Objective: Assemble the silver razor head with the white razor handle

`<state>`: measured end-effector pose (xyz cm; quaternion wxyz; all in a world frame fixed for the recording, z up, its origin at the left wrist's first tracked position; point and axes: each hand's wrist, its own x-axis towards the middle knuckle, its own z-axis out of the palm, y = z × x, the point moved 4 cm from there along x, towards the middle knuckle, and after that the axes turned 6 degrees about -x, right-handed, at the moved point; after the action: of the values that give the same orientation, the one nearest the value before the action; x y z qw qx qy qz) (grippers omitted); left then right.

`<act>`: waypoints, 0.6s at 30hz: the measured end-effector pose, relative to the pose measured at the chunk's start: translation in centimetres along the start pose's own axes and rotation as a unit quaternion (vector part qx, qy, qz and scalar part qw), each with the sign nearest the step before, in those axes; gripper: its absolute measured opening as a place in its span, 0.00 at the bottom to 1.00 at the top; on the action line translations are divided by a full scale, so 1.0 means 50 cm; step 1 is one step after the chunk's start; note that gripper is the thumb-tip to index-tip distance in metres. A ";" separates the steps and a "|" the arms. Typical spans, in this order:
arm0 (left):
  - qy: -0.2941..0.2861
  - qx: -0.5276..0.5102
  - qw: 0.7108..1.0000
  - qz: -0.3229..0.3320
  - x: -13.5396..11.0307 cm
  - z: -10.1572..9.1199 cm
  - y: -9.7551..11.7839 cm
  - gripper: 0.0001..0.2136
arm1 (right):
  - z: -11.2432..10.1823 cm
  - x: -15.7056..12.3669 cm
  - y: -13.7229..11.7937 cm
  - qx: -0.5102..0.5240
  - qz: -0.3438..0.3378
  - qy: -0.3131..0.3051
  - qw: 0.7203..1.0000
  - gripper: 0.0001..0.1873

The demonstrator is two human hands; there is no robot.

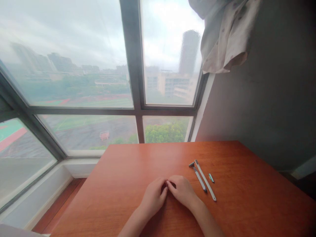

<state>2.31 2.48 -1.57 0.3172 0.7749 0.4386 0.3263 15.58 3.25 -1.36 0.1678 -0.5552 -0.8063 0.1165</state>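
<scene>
My left hand (153,195) and my right hand (182,190) rest on the reddish-brown wooden table (128,168), with their fingertips meeting. Both are loosely curled, with gaps between thumb and forefinger, and I see nothing held; some fingers are hidden underneath. To the right of my right hand lies a razor (199,178) with a grey handle, its head pointing away from me. Beside it, a pale toothbrush (205,181) slants nearly parallel. A small green-and-white piece (211,178) lies farther right; its kind is unclear.
Large windows (136,85) in dark frames stand beyond the table, with a sports field and buildings outside. A light spotted cloth (225,39) hangs at the upper right before a grey wall (266,98). A white ledge (81,167) runs at the left.
</scene>
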 end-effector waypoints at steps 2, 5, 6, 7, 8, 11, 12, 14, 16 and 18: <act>0.002 -0.002 1.000 0.002 -0.001 0.000 -0.001 0.11 | 0.000 0.001 0.000 0.000 0.001 0.000 1.000 0.16; 0.005 -0.003 1.000 0.003 -0.001 0.000 -0.002 0.11 | 0.002 0.001 0.001 -0.002 0.003 0.000 1.000 0.16; 0.004 -0.003 1.000 0.003 0.000 0.001 -0.002 0.11 | 0.003 0.000 0.001 -0.001 0.004 0.001 1.000 0.16; 0.004 -0.003 1.000 0.002 0.000 0.001 -0.002 0.11 | 0.003 0.000 0.001 -0.001 0.004 0.003 1.000 0.16; 0.003 -0.003 1.000 0.001 0.001 0.001 -0.002 0.11 | 0.004 -0.001 0.002 0.000 0.004 0.004 1.000 0.16; 0.000 -0.001 1.000 -0.001 0.002 0.000 -0.001 0.12 | 0.005 -0.001 0.003 0.004 0.004 0.007 1.000 0.15; 0.000 0.000 1.000 -0.001 0.002 0.000 0.000 0.12 | 0.005 -0.001 0.004 0.006 0.004 0.007 1.000 0.15; -0.001 -0.001 1.000 0.000 0.002 -0.001 0.001 0.12 | 0.005 0.000 0.005 0.008 0.003 0.007 1.000 0.15; -0.001 -0.004 1.000 0.002 0.001 -0.002 0.003 0.12 | 0.005 0.001 0.005 0.010 0.004 0.007 1.000 0.15; -0.001 -0.006 1.000 0.002 0.001 -0.002 0.003 0.12 | 0.004 0.000 0.005 0.014 0.005 0.006 1.000 0.15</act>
<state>2.31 2.48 -1.36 0.3216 0.7741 0.4345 0.3295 15.69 3.34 -1.64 0.1797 -0.5574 -0.8009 0.1251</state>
